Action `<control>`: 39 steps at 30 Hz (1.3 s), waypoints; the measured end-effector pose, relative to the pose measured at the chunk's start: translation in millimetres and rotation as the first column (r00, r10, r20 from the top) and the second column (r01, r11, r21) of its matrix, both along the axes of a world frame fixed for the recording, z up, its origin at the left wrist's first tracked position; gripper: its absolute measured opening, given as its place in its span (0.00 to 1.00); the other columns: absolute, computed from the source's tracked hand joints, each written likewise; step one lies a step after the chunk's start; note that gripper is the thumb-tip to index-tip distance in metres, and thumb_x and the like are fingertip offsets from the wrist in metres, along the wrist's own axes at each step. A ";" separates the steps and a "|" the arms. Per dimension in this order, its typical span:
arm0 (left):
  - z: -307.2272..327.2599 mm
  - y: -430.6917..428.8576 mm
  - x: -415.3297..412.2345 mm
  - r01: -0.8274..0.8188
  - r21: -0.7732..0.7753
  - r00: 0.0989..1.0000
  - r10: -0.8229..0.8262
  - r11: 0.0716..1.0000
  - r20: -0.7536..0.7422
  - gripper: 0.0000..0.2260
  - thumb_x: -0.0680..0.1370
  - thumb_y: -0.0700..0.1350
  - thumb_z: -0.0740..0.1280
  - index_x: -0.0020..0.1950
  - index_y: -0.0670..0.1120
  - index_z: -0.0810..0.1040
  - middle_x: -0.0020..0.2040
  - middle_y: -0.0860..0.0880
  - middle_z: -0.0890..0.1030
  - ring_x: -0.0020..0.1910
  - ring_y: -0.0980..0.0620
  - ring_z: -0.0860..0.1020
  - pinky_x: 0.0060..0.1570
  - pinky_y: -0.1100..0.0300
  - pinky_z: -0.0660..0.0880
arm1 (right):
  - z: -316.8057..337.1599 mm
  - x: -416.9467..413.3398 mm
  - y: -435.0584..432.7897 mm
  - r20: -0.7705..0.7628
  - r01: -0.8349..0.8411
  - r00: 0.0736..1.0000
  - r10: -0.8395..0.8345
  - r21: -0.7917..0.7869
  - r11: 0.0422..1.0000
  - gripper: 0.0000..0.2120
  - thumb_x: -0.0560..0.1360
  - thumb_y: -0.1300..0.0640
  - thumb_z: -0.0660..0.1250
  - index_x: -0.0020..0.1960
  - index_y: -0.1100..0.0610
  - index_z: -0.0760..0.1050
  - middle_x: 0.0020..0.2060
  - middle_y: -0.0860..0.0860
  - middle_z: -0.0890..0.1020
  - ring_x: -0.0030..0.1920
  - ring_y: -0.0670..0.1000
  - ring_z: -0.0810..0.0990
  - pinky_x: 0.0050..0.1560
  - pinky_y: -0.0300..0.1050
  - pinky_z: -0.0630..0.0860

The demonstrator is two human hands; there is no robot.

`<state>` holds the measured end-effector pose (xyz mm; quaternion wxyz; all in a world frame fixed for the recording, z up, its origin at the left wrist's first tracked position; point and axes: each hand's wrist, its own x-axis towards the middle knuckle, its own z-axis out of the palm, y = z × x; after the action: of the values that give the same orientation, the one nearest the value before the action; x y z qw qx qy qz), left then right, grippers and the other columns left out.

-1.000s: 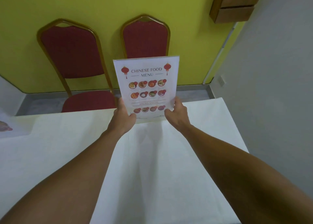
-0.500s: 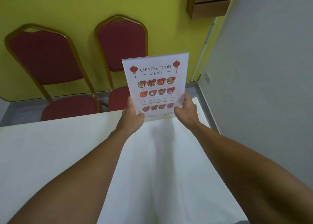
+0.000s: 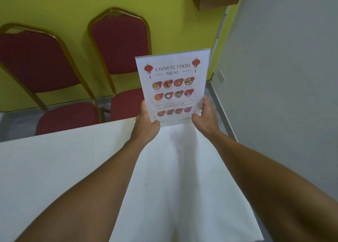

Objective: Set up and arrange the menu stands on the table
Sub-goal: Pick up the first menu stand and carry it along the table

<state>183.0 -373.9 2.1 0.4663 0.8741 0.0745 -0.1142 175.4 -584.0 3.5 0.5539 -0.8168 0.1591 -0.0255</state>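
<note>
Since earlier frame, I carried menu stand (image 3: 172, 88) toward 1 o'clock counter (image 3: 73, 159) corner; left hand (image 3: 146, 122), right hand (image 3: 205, 116) pinched lower edges, keeping print readable.

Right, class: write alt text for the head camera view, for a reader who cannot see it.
Two hands, left and right, hold a Chinese food menu stand upright at the far edge of a white table. Two red chairs stand behind it against a yellow-green wall.

Menu stand (image 3: 172, 88) in my hands has drifted right along the table's far edge (image 3: 73, 132), closer to the grey wall (image 3: 283, 77).
</note>
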 end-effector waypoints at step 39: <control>7.1 -16.8 -10.8 0.093 0.026 0.992 -0.091 0.995 -0.093 0.39 0.73 0.37 0.68 0.77 0.58 0.52 0.63 0.57 0.77 0.62 0.51 0.76 0.55 0.49 0.79 | 4.7 -15.1 -22.9 -0.076 -0.059 0.996 0.054 -0.057 0.997 0.33 0.74 0.67 0.70 0.73 0.51 0.61 0.51 0.37 0.70 0.53 0.44 0.70 0.29 0.23 0.69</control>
<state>172.3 -390.7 9.3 0.4432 0.8774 0.0573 -0.1746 160.3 -606.9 8.2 0.5238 -0.8374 0.1556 0.0160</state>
